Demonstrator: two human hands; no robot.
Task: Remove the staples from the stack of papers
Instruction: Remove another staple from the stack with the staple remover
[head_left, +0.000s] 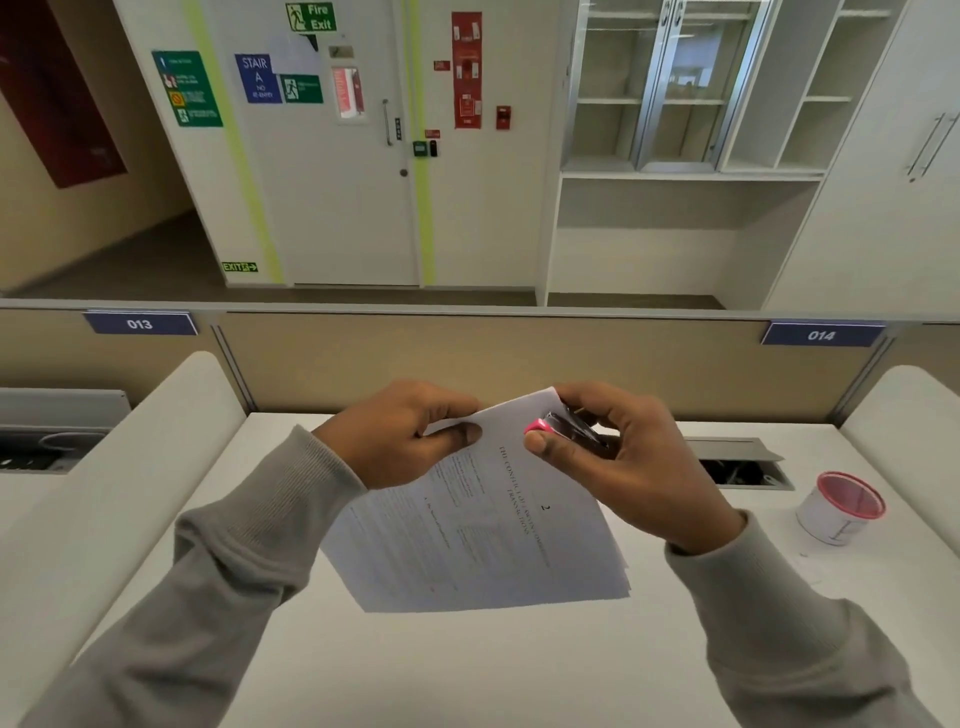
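Left hand pinches the stack of white printed papers aloft over the white table | right hand grips what looks like a small black, pink-tipped staple remover at its top corner | risk: yanking could tear that corner.

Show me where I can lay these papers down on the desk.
Widest bare patch: the near desk, between both sleeves, under the held papers. Another at back left, between the left divider and left hand. Tighter on the right: the open cable hatch and red-lidded tub sit there.
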